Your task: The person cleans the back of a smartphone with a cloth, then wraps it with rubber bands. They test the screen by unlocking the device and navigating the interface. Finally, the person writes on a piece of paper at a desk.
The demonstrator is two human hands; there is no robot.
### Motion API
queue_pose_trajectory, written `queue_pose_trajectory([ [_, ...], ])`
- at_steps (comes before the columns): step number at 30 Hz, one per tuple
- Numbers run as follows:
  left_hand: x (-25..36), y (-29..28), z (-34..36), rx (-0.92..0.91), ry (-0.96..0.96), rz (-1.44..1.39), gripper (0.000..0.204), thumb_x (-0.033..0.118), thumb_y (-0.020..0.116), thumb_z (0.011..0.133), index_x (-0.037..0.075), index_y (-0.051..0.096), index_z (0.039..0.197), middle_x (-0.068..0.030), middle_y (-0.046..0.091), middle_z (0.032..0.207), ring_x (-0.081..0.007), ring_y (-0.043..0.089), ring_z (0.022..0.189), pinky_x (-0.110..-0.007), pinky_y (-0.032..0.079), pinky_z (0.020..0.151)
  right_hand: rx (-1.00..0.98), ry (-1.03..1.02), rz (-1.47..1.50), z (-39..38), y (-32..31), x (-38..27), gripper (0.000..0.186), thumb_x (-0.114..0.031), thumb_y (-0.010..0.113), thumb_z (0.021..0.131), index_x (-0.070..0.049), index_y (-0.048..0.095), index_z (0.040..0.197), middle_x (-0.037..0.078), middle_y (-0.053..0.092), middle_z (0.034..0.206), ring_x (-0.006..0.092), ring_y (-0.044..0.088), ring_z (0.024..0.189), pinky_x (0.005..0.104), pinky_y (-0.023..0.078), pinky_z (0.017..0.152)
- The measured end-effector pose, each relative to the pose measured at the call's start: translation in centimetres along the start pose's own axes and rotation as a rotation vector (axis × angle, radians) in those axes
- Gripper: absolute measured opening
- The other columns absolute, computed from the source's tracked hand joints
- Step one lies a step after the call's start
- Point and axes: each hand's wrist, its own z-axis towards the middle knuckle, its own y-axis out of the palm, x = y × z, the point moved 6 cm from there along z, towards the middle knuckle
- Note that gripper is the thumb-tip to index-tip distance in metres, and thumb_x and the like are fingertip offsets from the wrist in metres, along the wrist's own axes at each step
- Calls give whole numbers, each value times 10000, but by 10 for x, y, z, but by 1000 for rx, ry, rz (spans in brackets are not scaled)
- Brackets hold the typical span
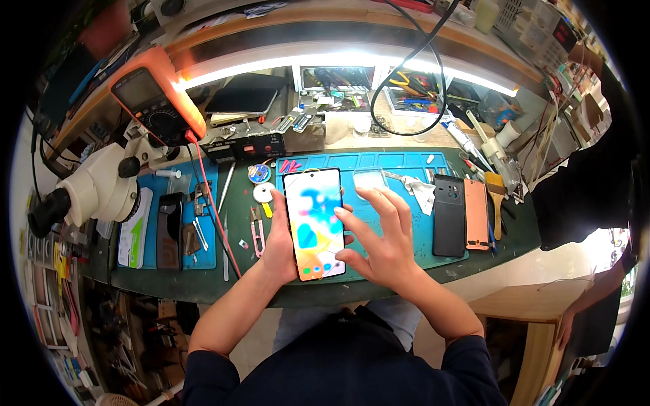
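Observation:
A smartphone (313, 227) with a lit, colourful screen is upright in my left hand (276, 245), whose thumb lies along its left edge and whose fingertips show at its right edge. Thin lines run across the screen; whether they are rubber bands or part of the picture I cannot tell. My right hand (389, 250) hovers at the phone's right side, holding nothing, with fingers apart. Its index fingertip is at the screen's right edge; actual contact is unclear. Beneath both lies a blue work mat (423, 233). A black phone back cover (448, 216) rests on the mat's right side.
A copper-coloured phone part (477, 215) and a brush (496, 196) lie at the right. Pink-handled snips (257, 233) and a white spool (263, 193) are left of the phone. A microscope (101, 183) and an orange multimeter (159, 98) stand farther left. Another person (582, 183) stands at the right.

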Motion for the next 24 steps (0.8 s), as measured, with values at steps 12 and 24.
queue_pose_trajectory([
  [12, 1, -2, 2, -42, 27, 0, 956, 806, 158, 910, 66, 431, 1451, -148, 590, 1292, -291, 613, 1174, -458, 521, 994, -91, -21, 1, -15, 8, 1, 569, -587, 567, 922, -142, 684, 1256, 174, 486, 1378, 368, 450, 1236, 481, 400, 1028],
  [24, -2, -4, 1, -41, 21, 12, 969, 815, 153, 898, 76, 391, 1477, -176, 571, 1316, -328, 608, 1193, -478, 548, 964, -163, -16, -17, -9, 17, -4, 573, -583, 593, 895, -217, 648, 1332, 170, 402, 1452, 369, 395, 1282, 488, 356, 1062],
])
